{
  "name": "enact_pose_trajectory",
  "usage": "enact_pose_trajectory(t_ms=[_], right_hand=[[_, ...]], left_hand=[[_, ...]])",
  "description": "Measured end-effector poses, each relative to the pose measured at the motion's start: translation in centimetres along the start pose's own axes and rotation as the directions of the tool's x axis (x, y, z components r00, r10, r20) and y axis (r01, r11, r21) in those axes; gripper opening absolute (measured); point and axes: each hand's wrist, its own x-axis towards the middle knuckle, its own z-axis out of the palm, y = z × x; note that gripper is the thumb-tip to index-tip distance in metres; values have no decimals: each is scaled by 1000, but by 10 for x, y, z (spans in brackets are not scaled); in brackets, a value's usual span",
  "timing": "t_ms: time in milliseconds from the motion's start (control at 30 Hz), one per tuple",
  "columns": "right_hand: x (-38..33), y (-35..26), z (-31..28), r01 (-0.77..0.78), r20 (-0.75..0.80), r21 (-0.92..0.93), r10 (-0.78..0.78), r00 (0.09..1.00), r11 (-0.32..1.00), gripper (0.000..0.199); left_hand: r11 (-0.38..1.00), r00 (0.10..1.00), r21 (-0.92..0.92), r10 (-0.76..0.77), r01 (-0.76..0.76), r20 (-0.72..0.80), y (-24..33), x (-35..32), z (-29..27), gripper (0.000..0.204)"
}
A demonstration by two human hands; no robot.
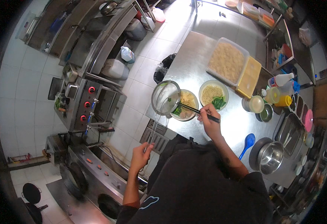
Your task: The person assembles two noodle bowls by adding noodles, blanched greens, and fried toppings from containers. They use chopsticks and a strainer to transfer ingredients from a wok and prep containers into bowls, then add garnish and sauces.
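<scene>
While L hand is clamped on the wire-mesh strainer handle, its basket overlapping L noodle bowl in view, R hand grips black chopsticks, tips nr basket rim; an accidental wrist tilt could drop green bits onto steel tbl.

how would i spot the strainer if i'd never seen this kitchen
Find the steel table, then the two noodle bowls near its left edge. In view, the strainer overlaps the left bowl; unlike either bowl, it is mesh and long-handled.
</scene>
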Motion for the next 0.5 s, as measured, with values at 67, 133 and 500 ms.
enact_pose_trajectory(t_ms=[67, 133, 500], right_hand=[[3, -7, -4, -14, -18, 100, 16, 1000, 995, 8], [5, -9, -6, 6, -18, 170, -3, 1000, 985, 10], [15, -20, 1, 37, -63, 148, -28, 998, 988, 16]], left_hand=[[980, 995, -179, -76, 87, 64, 4, -4, -2, 31], [957, 994, -278, -62, 86, 93, 4, -10, -4, 32], [754, 981, -650, -181, 92, -71, -19, -64, -40, 36]])
